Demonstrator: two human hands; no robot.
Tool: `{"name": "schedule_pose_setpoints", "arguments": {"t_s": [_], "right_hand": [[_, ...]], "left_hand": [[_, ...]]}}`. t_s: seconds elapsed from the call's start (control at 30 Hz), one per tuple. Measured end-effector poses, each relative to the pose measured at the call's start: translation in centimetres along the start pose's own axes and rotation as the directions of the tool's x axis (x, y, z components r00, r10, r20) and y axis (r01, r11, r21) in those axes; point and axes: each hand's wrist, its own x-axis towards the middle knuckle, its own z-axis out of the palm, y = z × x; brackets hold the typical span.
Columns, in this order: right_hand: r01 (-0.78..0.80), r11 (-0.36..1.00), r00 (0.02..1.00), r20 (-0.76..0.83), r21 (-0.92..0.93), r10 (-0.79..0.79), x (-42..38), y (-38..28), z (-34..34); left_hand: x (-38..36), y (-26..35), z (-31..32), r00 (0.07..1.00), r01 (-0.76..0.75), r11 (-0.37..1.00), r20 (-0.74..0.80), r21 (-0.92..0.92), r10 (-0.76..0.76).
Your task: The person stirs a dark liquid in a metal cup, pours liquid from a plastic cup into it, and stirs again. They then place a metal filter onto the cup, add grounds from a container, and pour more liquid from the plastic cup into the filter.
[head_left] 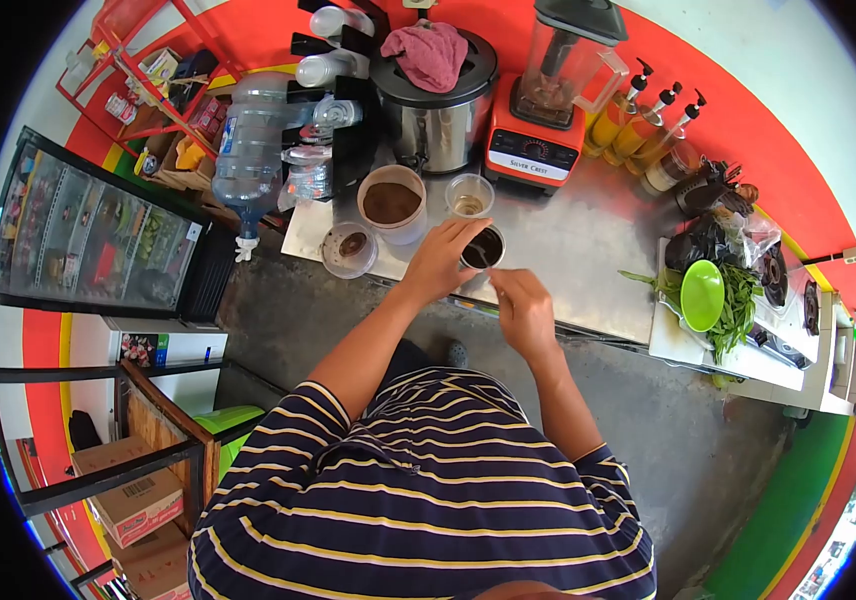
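Note:
My left hand (442, 262) grips the left side of a small cup (494, 262) near the front edge of the steel counter. Dark brown liquid fills part of this cup. Pinched in my right hand (525, 305) is the handle of a thin spoon (485, 259), its lower end dipping into the liquid; the bowl of the spoon is hidden. Just behind stands a clear plastic cup (469, 203) with a little pale content. To the left, a tub of brown powder (392, 203) stands uncovered, beside a round clear lid or shallow container (350, 250) with some brown powder in it.
A steel urn (435, 125) with a pink cloth on top and a red blender (536, 140) stand at the back of the counter (588, 260). Pump bottles (638, 130) line the wall. Rightward are a green bowl (702, 296) and leafy greens. A large water bottle (251, 150) hangs left.

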Motion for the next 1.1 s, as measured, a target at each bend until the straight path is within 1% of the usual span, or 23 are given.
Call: {"name": "schedule_pose_setpoints", "arguments": {"t_s": [0.03,0.07,0.17,0.23,0.27,0.33,0.47,0.53,0.57,0.63,0.67,0.73,0.8,0.87,0.9,0.97,1.0,1.07,1.1], "right_hand": [[0.010,1.000,1.000,0.025,-0.027,-0.010,-0.4,-0.2,0.1],[0.008,0.999,1.000,0.002,-0.037,-0.008,-0.4,-0.1,-0.1],[-0.025,1.000,1.000,-0.008,-0.005,0.025,-0.8,0.4,-0.7],[-0.139,0.990,0.981,-0.133,0.026,0.141,-0.5,1.0,-0.7],[-0.147,0.989,0.979,-0.138,0.022,0.148,-0.5,1.1,-0.5],[-0.313,0.936,0.920,-0.194,0.163,0.341,0.2,0.2,0.2],[-0.338,0.924,0.908,-0.197,0.177,0.370,0.0,-0.6,1.6],[-0.196,0.976,0.964,-0.162,0.098,0.210,0.0,-1.1,1.6],[-0.196,0.976,0.962,-0.172,0.099,0.211,0.3,-1.1,1.3],[-0.138,0.990,0.990,0.020,0.023,0.137,0.2,-1.4,-0.5],[-0.136,0.990,0.990,0.022,0.019,0.136,0.3,-1.1,-1.4],[-0.133,0.990,0.989,0.073,0.036,0.130,0.7,-0.4,-2.6],[-0.124,0.992,0.991,0.060,0.024,0.123,1.2,-0.2,-2.7],[-0.197,0.977,0.977,-0.063,0.085,0.202,1.4,-0.1,-2.0],[-0.176,0.981,0.982,-0.048,0.084,0.181,1.6,0.3,-1.7],[-0.078,0.992,0.997,0.022,0.100,0.077,0.8,0.6,-1.4],[-0.051,0.993,0.998,0.049,0.106,0.046,0.7,0.4,-1.4],[-0.059,0.994,0.992,0.114,0.095,0.048,-0.2,0.2,-1.8],[-0.047,0.994,0.992,0.118,0.103,0.035,-0.2,0.0,-2.3]], "left_hand": [[-0.2,0.3,-0.2,0.999,0.034,0.999,0.007,-0.004,-0.034],[0.2,0.4,-0.5,0.998,0.058,0.998,0.016,-0.006,-0.058],[0.4,-0.2,-0.2,1.000,0.000,1.000,0.011,0.028,0.000],[0.3,-0.2,-0.2,1.000,-0.013,1.000,0.017,0.024,0.013],[0.4,-0.3,-0.2,1.000,-0.020,0.999,0.009,0.026,0.019],[0.2,-0.4,-0.1,0.999,-0.036,0.999,-0.006,0.022,0.036],[0.1,-0.8,0.2,0.997,-0.075,0.997,-0.034,0.030,0.076],[0.0,-0.8,0.4,0.995,-0.089,0.995,-0.034,0.035,0.090],[0.1,-1.0,0.4,0.994,-0.095,0.995,-0.044,0.040,0.097],[0.0,-1.2,0.4,0.994,-0.098,0.994,-0.036,0.044,0.100],[0.0,-1.2,0.6,0.994,-0.099,0.994,-0.040,0.048,0.101],[0.0,-0.9,0.4,0.993,-0.111,0.992,-0.035,0.055,0.113],[0.1,-0.8,0.1,0.992,-0.117,0.991,-0.037,0.069,0.120],[0.0,-0.7,0.1,0.992,-0.120,0.989,-0.032,0.082,0.123],[0.3,-0.7,0.0,0.992,-0.109,0.990,-0.057,0.089,0.114],[-0.1,-0.5,0.0,0.995,-0.092,0.992,-0.014,0.082,0.094],[-0.2,-0.4,0.0,0.996,-0.070,0.993,-0.049,0.091,0.074],[-0.3,-0.4,-0.1,0.998,-0.060,0.993,-0.001,0.103,0.060],[-0.4,-0.4,-0.1,0.999,-0.049,0.993,-0.013,0.104,0.051]]}}
